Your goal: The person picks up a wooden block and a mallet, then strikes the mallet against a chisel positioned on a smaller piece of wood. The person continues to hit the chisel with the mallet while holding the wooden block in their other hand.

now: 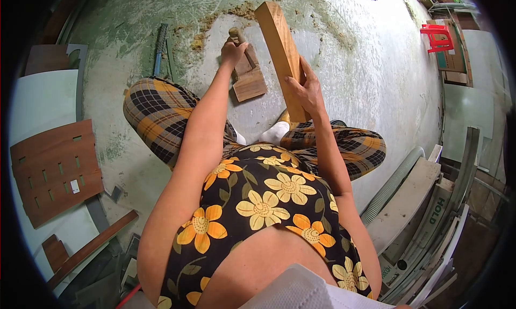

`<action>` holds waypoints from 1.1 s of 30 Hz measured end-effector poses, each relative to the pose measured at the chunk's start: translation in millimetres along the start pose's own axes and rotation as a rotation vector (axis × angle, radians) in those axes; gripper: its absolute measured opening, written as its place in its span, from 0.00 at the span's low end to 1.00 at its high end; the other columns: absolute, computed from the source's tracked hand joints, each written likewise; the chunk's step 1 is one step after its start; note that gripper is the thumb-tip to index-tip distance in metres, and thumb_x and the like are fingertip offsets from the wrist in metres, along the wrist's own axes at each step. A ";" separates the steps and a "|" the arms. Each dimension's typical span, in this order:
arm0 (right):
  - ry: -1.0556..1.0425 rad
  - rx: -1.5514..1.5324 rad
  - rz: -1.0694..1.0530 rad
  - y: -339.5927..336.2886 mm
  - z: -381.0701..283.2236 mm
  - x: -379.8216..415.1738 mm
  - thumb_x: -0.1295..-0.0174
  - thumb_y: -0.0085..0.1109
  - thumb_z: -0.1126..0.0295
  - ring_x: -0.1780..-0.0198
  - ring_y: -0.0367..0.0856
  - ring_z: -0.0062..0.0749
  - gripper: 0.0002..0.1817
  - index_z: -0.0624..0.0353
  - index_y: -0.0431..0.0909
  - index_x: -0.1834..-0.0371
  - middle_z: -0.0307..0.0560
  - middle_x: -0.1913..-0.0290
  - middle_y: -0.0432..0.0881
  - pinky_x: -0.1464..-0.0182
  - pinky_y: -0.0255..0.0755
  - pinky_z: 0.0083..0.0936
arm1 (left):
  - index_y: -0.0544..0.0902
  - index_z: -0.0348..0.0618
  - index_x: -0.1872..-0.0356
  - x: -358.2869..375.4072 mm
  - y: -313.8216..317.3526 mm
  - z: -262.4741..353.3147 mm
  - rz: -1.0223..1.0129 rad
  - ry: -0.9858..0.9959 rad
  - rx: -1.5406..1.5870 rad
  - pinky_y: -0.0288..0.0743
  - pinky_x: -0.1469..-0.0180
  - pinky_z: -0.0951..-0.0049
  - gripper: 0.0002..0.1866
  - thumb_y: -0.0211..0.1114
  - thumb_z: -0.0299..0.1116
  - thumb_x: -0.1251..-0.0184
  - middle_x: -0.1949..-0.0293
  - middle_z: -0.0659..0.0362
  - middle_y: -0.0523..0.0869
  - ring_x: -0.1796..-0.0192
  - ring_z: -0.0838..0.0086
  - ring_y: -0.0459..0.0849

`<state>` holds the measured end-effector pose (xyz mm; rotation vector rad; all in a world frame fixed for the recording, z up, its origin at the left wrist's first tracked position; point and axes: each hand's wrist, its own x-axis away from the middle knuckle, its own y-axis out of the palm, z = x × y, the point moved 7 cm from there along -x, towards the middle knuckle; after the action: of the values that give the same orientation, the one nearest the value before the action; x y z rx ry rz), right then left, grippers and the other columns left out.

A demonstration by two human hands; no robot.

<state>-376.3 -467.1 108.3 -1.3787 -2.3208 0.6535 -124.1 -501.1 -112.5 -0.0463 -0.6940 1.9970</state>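
On the floor [349,88], the wooden plane [250,86] is gripped at its far end by the left hand [233,51]. Right of the plane — apart from it, long axes nearly parallel — a timber block [279,45] is clasped by the right hand [308,93].

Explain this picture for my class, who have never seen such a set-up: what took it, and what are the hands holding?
There is no machine at work here, only a person using two bare hands. The single picture comes from a camera worn on that person's head, looking forward and down. The left hand grips a wooden plane; the right hand holds a beam tilted. On the floor lie what look like shavings and a blue tool.
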 end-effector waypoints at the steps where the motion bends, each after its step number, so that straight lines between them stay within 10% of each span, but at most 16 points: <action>1: 0.002 0.011 -0.002 -0.9 -1.5 1.9 0.43 0.65 0.69 0.46 0.78 0.32 0.37 0.62 0.61 0.29 0.54 0.43 0.78 0.46 0.74 0.29 | 0.83 0.33 0.75 6.9 -7.9 15.7 -0.039 0.020 -0.040 0.76 0.58 0.63 0.26 0.67 0.53 0.45 0.70 0.44 0.85 0.62 0.57 0.85; 17: 0.045 -0.005 0.031 -7.7 -13.5 12.8 0.44 0.63 0.71 0.45 0.79 0.33 0.38 0.58 0.60 0.28 0.55 0.42 0.78 0.45 0.74 0.29 | 0.77 0.41 0.52 44.8 -0.8 65.1 0.015 0.468 0.113 0.77 0.55 0.57 0.21 0.70 0.39 0.45 0.61 0.45 0.85 0.56 0.48 0.84; 33: -0.283 -0.023 0.196 -27.9 -115.8 16.6 0.47 0.60 0.71 0.47 0.83 0.47 0.41 0.52 0.56 0.26 0.64 0.47 0.80 0.46 0.76 0.35 | 0.74 0.46 0.43 67.9 1.0 88.3 -0.152 0.246 -0.013 0.75 0.44 0.57 0.28 0.70 0.41 0.44 0.51 0.46 0.84 0.46 0.49 0.81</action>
<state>-343.3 -440.5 220.8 -1.6309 -2.4286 0.9373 -187.6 -485.7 -22.2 -0.2360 -0.5355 1.8032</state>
